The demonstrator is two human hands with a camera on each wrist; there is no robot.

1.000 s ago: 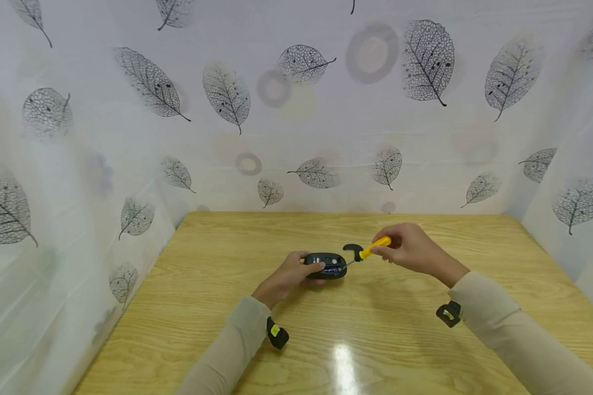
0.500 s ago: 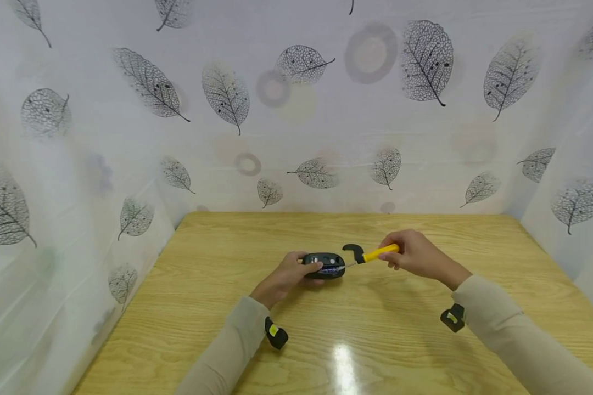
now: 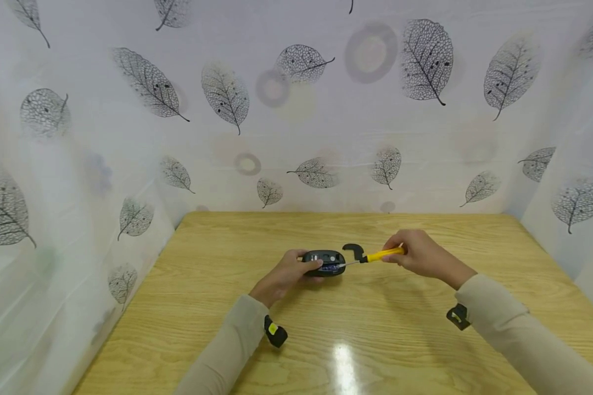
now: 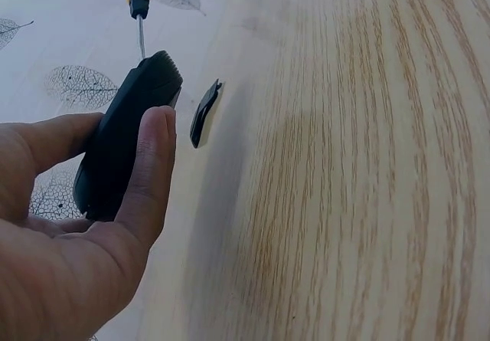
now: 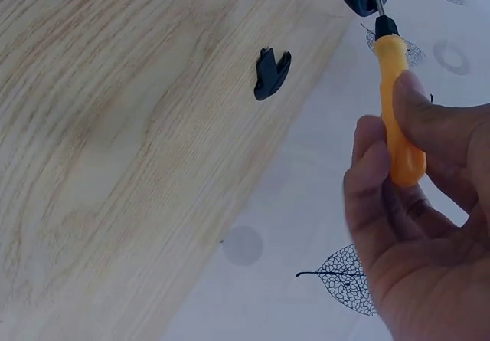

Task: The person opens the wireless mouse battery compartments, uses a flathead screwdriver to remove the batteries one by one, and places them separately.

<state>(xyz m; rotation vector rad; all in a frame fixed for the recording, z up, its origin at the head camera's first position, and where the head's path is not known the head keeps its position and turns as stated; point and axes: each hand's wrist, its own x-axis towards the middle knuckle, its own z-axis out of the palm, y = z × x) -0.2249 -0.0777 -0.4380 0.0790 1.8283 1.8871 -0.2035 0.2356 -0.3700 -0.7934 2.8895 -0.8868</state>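
My left hand (image 3: 283, 275) holds a black computer mouse (image 3: 327, 257) above the table, its underside turned up and battery bay uncovered. A blue battery (image 3: 330, 269) shows in the bay. Thumb and fingers grip the mouse (image 4: 126, 142) by its sides in the left wrist view. The right hand (image 3: 419, 255) pinches the yellow handle of a screwdriver (image 3: 384, 254). Its metal tip reaches into the bay at the mouse's right end; exact contact with the battery is too small to tell. Behind the shaft lies a curved black battery cover (image 3: 352, 249), also seen in the right wrist view (image 5: 272, 74).
The pale wooden table (image 3: 227, 236) spreads under both hands. A white curtain with leaf prints (image 3: 316, 120) hangs behind it and along both sides. Each wrist wears a small black camera mount, such as the left one (image 3: 275, 332).
The right hand and screwdriver have moved a little right and down, and the screwdriver lies flatter. Its tip stays at the battery bay. The left hand and mouse have barely moved.
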